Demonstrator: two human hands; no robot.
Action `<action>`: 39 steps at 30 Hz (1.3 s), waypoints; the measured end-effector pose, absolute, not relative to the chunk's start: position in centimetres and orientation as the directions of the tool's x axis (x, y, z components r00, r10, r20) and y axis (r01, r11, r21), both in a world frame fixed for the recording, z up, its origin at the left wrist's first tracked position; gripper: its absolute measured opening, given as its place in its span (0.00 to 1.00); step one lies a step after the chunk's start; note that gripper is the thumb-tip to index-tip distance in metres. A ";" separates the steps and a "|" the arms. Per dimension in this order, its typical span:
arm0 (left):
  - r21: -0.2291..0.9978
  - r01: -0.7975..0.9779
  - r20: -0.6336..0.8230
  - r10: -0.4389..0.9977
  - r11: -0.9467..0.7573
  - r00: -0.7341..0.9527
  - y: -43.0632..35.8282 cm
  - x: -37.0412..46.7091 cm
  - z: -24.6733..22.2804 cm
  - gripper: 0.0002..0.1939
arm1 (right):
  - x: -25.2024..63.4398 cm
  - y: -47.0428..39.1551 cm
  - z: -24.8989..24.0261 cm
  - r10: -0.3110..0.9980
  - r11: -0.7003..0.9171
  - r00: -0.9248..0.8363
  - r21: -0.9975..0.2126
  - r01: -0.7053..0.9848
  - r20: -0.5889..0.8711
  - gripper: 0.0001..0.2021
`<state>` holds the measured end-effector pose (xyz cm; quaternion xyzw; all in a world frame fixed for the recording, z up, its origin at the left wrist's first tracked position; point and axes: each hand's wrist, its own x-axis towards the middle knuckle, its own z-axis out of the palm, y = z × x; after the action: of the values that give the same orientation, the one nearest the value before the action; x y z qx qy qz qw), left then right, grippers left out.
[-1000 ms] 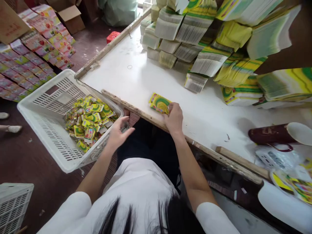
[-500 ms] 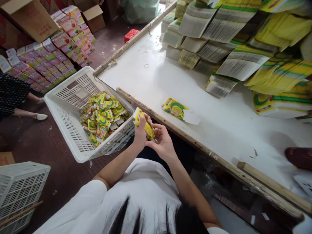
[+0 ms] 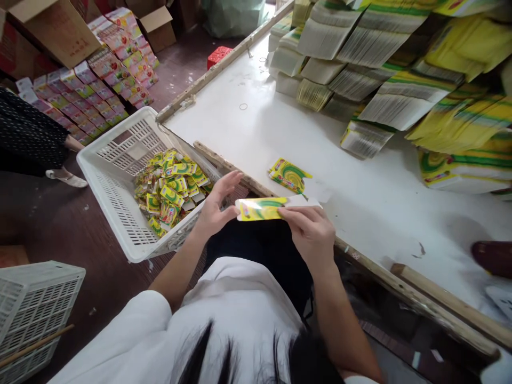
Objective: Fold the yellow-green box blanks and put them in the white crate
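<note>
My right hand [image 3: 310, 229] pinches a flat yellow and green carton blank [image 3: 262, 208] near its white flap end, holding it level in front of my waist. My left hand [image 3: 219, 205] has its fingers spread, and its thumb is at the carton's left end; whether it touches cannot be made out. Just beyond, more flat carton blanks [image 3: 288, 175] lie on the white table [image 3: 236, 133]. On my left, a white plastic basket [image 3: 104, 184] holds a heap of small folded yellow cartons [image 3: 172, 186].
Banded stacks of carton blanks [image 3: 376, 90] rise at the table's far right. A wooden strip [image 3: 360, 261] edges the table. Pink boxes [image 3: 84, 96], brown cardboard cartons [image 3: 56, 32] and a second white crate [image 3: 36, 304] are on the floor. A person's foot [image 3: 66, 178] is beside the basket.
The small carton that both hands held by the basket is gone from them. My right hand has moved right and holds a flat blank; my left hand has opened and shifted left.
</note>
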<state>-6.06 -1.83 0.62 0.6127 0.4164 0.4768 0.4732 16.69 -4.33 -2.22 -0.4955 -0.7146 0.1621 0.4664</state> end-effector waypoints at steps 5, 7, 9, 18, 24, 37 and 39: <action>0.844 0.479 0.003 0.895 -0.241 0.446 -2.3 -5.1 1.1 0.49 | 15.3 -5.1 -1.8 0.780 0.591 -0.202 -0.592 0.548 0.592 0.15; 0.858 0.491 -0.058 0.921 -0.152 0.386 -2.8 -3.8 0.0 0.41 | 14.0 -5.8 -2.2 0.791 0.511 -0.008 -0.654 0.558 0.612 0.14; 0.883 0.463 -0.065 0.958 -0.075 0.280 -3.2 -3.0 -1.0 0.38 | 12.9 -6.4 -2.5 0.796 0.461 0.152 -0.750 0.474 0.586 0.13; 0.816 0.490 0.091 0.906 -0.306 0.413 -4.1 -3.6 -2.5 0.43 | 15.1 -3.9 -3.5 0.980 -0.195 -0.012 -0.936 -0.294 -0.200 0.19; 0.781 0.549 0.074 0.916 -0.299 0.394 -4.0 -3.2 -3.2 0.38 | 13.0 -3.6 -5.2 0.862 -0.480 -0.126 -0.714 -0.510 -0.490 0.23; 0.883 0.441 0.012 0.947 -0.161 0.321 -3.7 -3.4 -3.1 0.31 | 12.5 -4.6 -5.6 0.955 -0.295 -0.201 -0.773 -0.562 -0.218 0.21; 0.870 0.468 -0.001 0.947 -0.158 0.321 -3.8 -3.3 -2.9 0.31 | 12.2 -4.7 -5.3 0.972 -0.235 -0.138 -0.836 -0.496 -0.191 0.18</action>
<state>-3.32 -3.77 -2.87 0.7023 0.5036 0.2927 0.4093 12.23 -4.67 -5.28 -0.3817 -0.3118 0.6868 0.5342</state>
